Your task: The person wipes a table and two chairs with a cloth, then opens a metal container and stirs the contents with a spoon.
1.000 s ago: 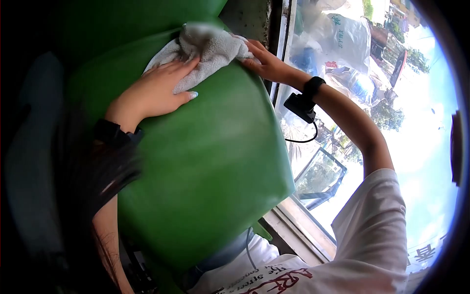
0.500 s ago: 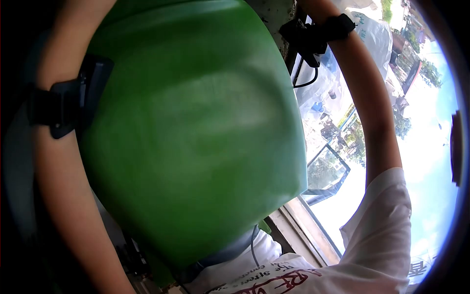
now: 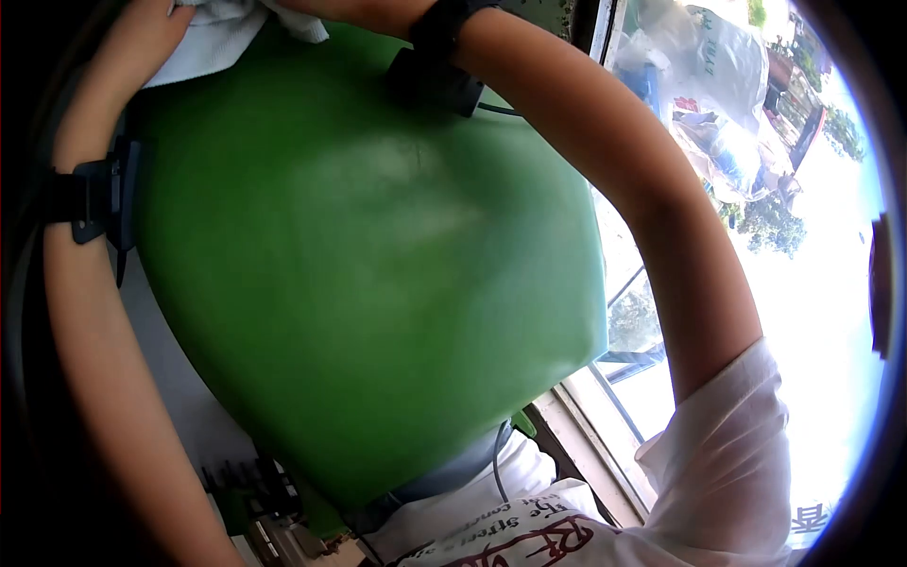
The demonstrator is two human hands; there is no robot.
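Observation:
A large, smooth green panel (image 3: 378, 265) with rounded edges fills the middle of the head view; its full shape is cut off at the top. On its top left edge lies a white cloth (image 3: 227, 47), bunched and partly out of frame. My left hand (image 3: 156, 33) is at the cloth's left end, its visible fingers bent against the fabric. From the right, my right hand (image 3: 368, 9) reaches to the cloth's other end at the top edge of the view, with its fingers mostly cut off. Black devices are strapped to my left wrist (image 3: 99, 198) and right wrist (image 3: 439, 57).
A window frame (image 3: 595, 425) runs along the right side. Beyond it are clear plastic bags (image 3: 727, 104) and bright sky. Below the panel show my white printed shirt (image 3: 529, 520) and a thin dark cable (image 3: 498, 463). Dark small items (image 3: 255, 482) lie at lower left.
Both hands have come into view at the top, with the white cloth between them. My right forearm has swung left across the panel's upper part. The left arm has shifted slightly left.

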